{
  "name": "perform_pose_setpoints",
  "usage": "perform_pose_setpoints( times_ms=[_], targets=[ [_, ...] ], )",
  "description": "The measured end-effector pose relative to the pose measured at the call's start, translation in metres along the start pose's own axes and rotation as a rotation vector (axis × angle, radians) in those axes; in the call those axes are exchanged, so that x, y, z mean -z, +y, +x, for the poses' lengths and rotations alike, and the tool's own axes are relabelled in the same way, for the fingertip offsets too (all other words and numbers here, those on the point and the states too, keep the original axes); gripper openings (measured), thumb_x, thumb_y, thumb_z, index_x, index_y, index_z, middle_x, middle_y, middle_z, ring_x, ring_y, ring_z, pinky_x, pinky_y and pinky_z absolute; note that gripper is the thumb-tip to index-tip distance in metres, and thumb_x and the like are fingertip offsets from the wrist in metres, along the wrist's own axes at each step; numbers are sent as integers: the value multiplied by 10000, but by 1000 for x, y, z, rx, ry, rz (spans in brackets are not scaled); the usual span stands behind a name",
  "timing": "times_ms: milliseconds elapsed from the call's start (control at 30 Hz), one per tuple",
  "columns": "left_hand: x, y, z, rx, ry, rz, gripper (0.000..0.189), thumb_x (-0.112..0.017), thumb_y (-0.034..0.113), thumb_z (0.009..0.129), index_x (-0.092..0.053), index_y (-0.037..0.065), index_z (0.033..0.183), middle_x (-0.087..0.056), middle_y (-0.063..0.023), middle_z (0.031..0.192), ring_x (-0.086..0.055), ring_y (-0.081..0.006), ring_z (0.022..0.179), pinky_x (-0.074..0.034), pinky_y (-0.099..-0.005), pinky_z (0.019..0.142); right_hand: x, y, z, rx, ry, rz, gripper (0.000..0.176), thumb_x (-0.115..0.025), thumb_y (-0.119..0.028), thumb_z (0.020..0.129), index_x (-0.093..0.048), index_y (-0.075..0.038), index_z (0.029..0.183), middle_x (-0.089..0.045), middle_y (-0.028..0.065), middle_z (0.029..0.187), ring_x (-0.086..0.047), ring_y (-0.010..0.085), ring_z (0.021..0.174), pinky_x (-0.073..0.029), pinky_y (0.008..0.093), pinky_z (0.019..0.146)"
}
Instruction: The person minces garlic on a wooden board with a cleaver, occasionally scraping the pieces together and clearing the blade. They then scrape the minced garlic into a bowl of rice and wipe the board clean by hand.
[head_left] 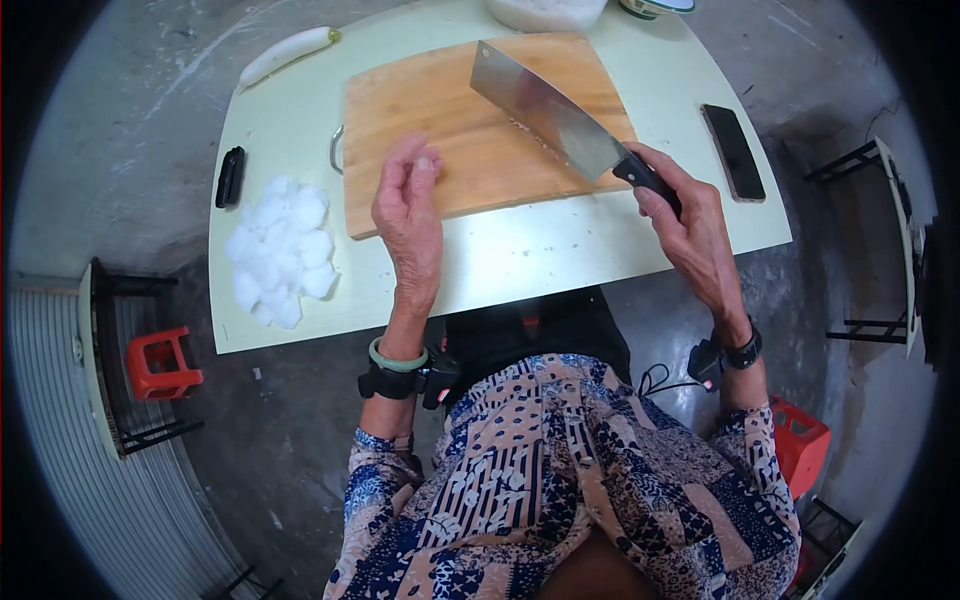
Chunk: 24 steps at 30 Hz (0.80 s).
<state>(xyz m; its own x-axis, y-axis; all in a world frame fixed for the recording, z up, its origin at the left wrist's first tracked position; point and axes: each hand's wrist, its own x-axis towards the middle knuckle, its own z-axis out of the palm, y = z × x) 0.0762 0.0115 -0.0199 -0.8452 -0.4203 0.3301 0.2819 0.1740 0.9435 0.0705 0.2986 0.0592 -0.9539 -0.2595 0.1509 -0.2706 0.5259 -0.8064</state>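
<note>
My right hand is closed around the black handle of a cleaver. The broad steel blade slants up and left above the wooden cutting board, and small pale bits cling along its lower edge. Over the board's front left part is my left hand, its fingers loosely bent and nothing visible in them. A heap of thin white slices lies on the table to the left of the board. At the far left corner rests a whole white radish with a green tip.
The pale table also holds a black phone at right and a small black object at left. A white bowl and a green-rimmed dish stand at the back. Red stools stand on the floor.
</note>
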Motion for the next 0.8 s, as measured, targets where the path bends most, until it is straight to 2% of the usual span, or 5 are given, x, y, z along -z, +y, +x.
perform_pose_setpoints(
  times_ms=[133,300,433,633,800],
  targets=[
    [-11,2,-2,-15,-75,-29,287,-524,166,1081,-647,-30,1251,-693,-94,1096,-660,-161,1015,-537,-302,927,9,-1,-6,-32,-12,-69,406,-579,-51,965,-611,-29,1368,-623,90,779,-514,128,663,-450,300,631],
    [-20,12,-5,-143,-93,165,126,-644,94,987,-706,-15,983,-686,-82,1005,-658,-173,935,-521,-308,874,14,2,-10,-102,74,118,423,-566,-57,975,-598,-46,1397,-576,12,799,-514,95,714,-439,266,638],
    [-26,9,-1,-195,-117,213,98,-705,89,945,-713,5,994,-678,-62,1025,-641,-144,944,-511,-284,864,16,13,-9,-100,98,118,429,-559,-67,981,-592,-62,1409,-569,1,804,-506,92,711,-431,260,630],
    [-35,13,9,-321,-186,532,144,-721,67,896,-710,14,1029,-657,-149,1067,-632,-295,1024,-499,-394,936,6,27,-5,-139,65,90,452,-536,-66,979,-575,-73,1429,-553,2,774,-479,81,684,-413,261,614],
    [-48,16,12,-379,-233,633,214,-720,115,890,-716,35,1089,-581,-250,1301,-528,-417,1244,-404,-512,1071,15,18,-3,-212,88,207,456,-525,-62,972,-571,-60,1426,-577,32,764,-516,105,693,-443,290,644]
  ],
)
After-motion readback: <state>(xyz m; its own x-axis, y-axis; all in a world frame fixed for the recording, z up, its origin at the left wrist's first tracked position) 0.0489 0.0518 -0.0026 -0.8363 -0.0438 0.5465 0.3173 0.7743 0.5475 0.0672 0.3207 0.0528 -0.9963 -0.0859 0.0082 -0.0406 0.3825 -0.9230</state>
